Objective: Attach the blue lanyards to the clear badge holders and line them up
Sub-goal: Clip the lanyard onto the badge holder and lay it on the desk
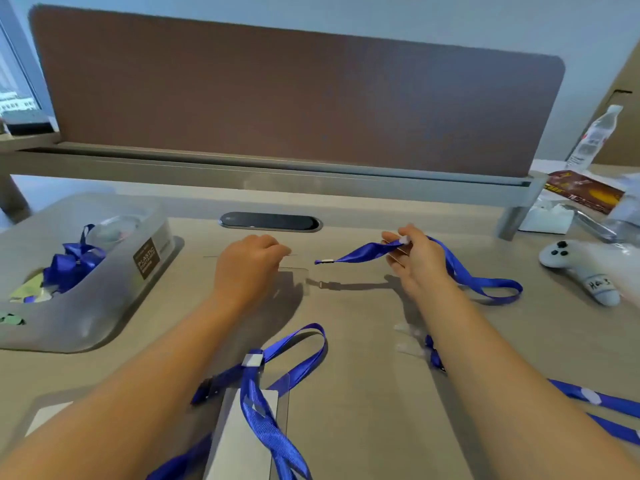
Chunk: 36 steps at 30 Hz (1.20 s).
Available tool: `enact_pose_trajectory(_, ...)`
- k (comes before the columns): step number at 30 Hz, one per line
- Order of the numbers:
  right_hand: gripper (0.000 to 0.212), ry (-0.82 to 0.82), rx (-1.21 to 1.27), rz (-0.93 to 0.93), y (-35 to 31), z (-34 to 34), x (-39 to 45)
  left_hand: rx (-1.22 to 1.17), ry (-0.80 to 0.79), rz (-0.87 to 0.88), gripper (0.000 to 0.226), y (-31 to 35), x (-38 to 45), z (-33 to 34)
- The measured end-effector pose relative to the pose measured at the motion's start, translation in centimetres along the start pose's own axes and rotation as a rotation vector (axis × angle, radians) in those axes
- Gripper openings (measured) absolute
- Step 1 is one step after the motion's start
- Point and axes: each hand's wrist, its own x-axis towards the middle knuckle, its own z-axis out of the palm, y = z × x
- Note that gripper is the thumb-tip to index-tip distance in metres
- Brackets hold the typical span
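Two hands work side by side over the counter, and the gap between them is what the next move depends on. The right hand has its fingers pinched on a blue lanyard near its white joiner, holding it up off the counter; the strap's short end runs out leftward and slightly down from those fingers to a small metal clip, while the long loop trails off to the right and lies on the counter. The left hand is curled knuckles-up with its fingers closed on the top edge of a clear holder; most of that holder is hidden under the hand, and only a faint right-hand corner shows, so I cannot tell exactly where its slot sits. Taking the holder as the landmark, the clip hangs just to its right and a little above, not touching, with the strap's long axis pointing almost straight at it. By my reckoning the right hand is the one to travel, carrying the clip left and down to the holder's top edge. Nearer the camera than the holder, a finished badge with its lanyard already lies on the counter.
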Motion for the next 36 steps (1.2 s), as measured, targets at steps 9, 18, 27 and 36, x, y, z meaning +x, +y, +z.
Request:
enact_pose_trajectory(9, 0.029, -0.048, -0.657, 0.034, 3.9, 1.4, 1.5, 0.020, -0.351, -0.153, 0.024, -3.0, -2.0, 1.3)
enact_pose_trajectory(18, 0.054, -0.267, -1.712, -0.315, 6.5, 2.0, -0.1, 0.076, -0.573, -0.328, 0.048, -2.3, -2.7, 2.2)
enact_pose_trajectory(27, 0.060, -0.319, -1.820, -0.345, 6.5, -0.2, 3.1, -0.040, -0.634, -0.246, 0.056, -4.6, -1.8, 3.7)
enact_pose_trajectory(36, 0.056, -0.296, -1.548, -0.487, 5.4, 0.5, -1.9, -0.165, -0.491, -0.252, 0.059, -3.0, -3.6, -0.6)
